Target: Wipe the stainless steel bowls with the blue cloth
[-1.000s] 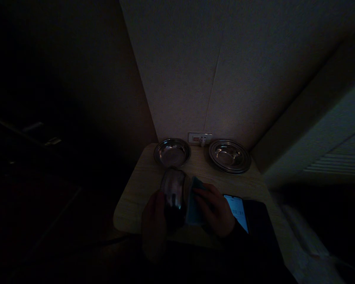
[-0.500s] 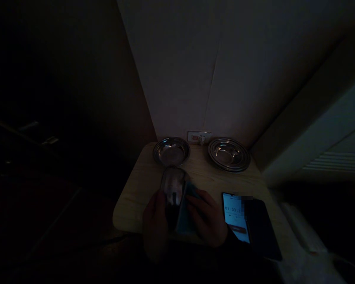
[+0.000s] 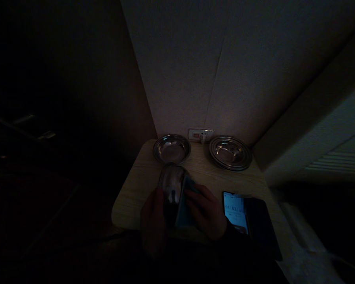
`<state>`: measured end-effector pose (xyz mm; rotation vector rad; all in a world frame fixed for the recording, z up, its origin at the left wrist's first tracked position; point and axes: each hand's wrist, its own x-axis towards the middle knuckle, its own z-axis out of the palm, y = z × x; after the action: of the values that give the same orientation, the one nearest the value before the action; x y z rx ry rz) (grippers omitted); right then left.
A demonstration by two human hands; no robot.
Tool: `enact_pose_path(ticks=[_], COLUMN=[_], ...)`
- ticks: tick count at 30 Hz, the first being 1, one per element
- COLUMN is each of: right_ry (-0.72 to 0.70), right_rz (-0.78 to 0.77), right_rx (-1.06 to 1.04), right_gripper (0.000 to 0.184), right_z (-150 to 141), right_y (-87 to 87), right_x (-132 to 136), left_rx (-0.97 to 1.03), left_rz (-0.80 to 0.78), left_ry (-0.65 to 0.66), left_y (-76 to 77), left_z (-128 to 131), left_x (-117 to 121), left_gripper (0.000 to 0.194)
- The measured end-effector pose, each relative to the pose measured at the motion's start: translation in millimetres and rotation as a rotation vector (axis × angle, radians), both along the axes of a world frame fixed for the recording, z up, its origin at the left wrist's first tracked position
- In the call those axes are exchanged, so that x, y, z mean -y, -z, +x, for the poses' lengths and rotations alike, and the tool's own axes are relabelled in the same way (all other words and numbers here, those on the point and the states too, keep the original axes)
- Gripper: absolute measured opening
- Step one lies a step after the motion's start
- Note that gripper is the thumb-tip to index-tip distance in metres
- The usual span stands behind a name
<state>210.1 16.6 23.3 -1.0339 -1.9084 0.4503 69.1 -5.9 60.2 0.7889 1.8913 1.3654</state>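
Between my hands a shiny metal bowl [image 3: 172,185] is tilted on its side over the near part of the table, its curved outer face toward me. Fingers of my left hand [image 3: 153,217] grip its left edge. My right hand [image 3: 207,211] is closed on a blue cloth [image 3: 185,211], pressed against the bowl's right side. The light is dim, so the fingertips under the bowl and cloth are hidden. Just behind the held bowl stands another metal bowl [image 3: 172,151], upright.
A stack of metal bowls [image 3: 230,154] stands at the back right of the wooden table [image 3: 130,197]. A lit phone [image 3: 235,213] in a dark flip case [image 3: 263,225] lies at the right. On the wall behind is a socket [image 3: 200,135] with a plug in it.
The held bowl and both hands have shifted very slightly left and up in view. The cloth stays against the bowl's right side. The stacked bowls rest as before.
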Motion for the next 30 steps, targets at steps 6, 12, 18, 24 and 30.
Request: enact_pose_path(ticks=[6, 12, 18, 24, 30], right_ry=[0.009, 0.011, -0.064, -0.025, -0.081], right_rz=[0.102, 0.128, 0.297, 0.251, 0.335], right_rx=[0.093, 0.11, 0.186, 0.162, 0.247], right_gripper=[0.029, 0.027, 0.026, 0.025, 0.026], right_z=[-6, -11, -6, -4, -1], right_y=[-7.0, -16.8, -11.6, -17.6, -13.9], right_x=[4, -20, -20, -27, -21], left_rx=[0.13, 0.102, 0.099, 0.081, 0.01], left_rz=[-0.055, -0.03, -0.018, 0.002, -0.001], left_ry=[0.05, 0.057, 0.091, 0.127, 0.168], left_y=[-1.5, -9.5, -4.6, -7.3, -6.0], left_z=[-2, 0, -4, -6, -7], left_x=[-3, -8, -10, -11, -9], left_gripper=[0.045, 0.038, 0.042, 0.042, 0.042])
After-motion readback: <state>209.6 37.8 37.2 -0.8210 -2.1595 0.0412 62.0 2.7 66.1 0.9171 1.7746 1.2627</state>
